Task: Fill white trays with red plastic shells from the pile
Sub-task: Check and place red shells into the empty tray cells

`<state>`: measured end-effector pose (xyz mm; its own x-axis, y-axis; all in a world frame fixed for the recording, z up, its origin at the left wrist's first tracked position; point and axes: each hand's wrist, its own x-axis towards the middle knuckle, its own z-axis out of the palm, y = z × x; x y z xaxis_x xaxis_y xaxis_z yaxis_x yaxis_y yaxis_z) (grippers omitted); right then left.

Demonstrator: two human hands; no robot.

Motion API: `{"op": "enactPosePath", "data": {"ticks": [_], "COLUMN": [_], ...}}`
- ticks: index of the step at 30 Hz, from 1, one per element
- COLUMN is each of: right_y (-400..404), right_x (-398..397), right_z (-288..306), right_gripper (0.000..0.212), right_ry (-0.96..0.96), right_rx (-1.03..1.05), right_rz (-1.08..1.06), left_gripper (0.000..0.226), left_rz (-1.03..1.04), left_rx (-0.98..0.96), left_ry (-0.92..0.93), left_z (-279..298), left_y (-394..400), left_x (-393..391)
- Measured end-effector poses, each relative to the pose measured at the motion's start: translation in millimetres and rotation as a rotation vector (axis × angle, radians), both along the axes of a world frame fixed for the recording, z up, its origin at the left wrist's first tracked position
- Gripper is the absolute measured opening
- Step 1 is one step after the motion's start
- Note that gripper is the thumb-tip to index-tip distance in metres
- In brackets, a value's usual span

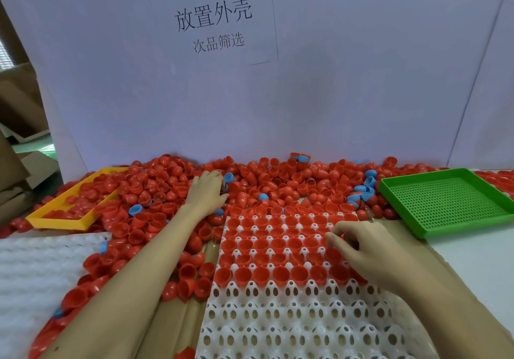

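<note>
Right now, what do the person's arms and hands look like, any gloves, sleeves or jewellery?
Both arms are bare up to the picture's lower edge: no sleeves show. The left hand and the right hand wear no gloves, and no watch, bracelet or ring shows on the visible parts. No markings show, apart from a small dark spot on the left forearm.

Two hands [207,191]; white trays [292,317] two; green tray [445,202] one.

Setting: small factory sorting and packing station. Evidence: printed Chinese work-instruction sheet [212,17] posted on a white partition board [361,80]; bulk pile of red plastic shells [172,191] heaped on the desk [478,258]; perforated white tray [292,317]; yellow bin [59,221] and green mesh tray [445,202]; cardboard cartons [19,102] stacked at left.
</note>
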<state>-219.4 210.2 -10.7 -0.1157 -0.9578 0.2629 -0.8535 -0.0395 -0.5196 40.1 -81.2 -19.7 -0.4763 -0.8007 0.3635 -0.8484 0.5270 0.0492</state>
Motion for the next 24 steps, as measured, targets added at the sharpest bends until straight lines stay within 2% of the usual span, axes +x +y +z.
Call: {"op": "enactPosePath", "data": {"ticks": [2,4,8,11,13,14,16,18,19,21,24], "right_y": [0,0,2,4,4,3,5,8,9,10,9], "right_x": [1,3,5,8,11,15,24,32,35,40,47], "right_z": [1,2,5,9,9,10,12,17,18,19,18], "right_gripper": [0.027,0.027,0.027,0.027,0.025,0.019,0.008,0.029,0.039,0.041,0.022], "right_ry": [-0.004,-0.003,-0.016,-0.022,-0.025,-0.051,-0.265,-0.537,-0.588,-0.572,-0.536], "right_rx": [0.002,0.008,0.009,0.003,-0.008,-0.024,-0.054,-0.025,-0.002,0.024,0.034], "right_rz": [0.005,0.010,0.007,0.000,0.003,0.006,0.052,0.160,0.206,0.279,0.328], "left_gripper": [0.009,0.008,0.007,0.013,0.017,0.016,0.007,0.005,0.006,0.012,0.016], "left_rz": [-0.033,-0.059,-0.118,-0.203,-0.311,-0.388,-0.529,-0.616,-0.654,-0.709,-0.731], "left_rx": [-0.063,-0.086,0.003,0.178,0.278,0.320,0.383,0.407,0.385,0.322,0.330], "left_ry": [0.112,0.209,0.323,0.696,0.847,0.867,0.843,0.771,0.706,0.587,0.568], "left_z": [1,1,0,7,10,10,8,4,3,3,2], "left_y": [9,20,41,78,114,133,168,192,199,205,206], "left_x": [7,15,26,21,14,11,5,1,0,-2,3]}}
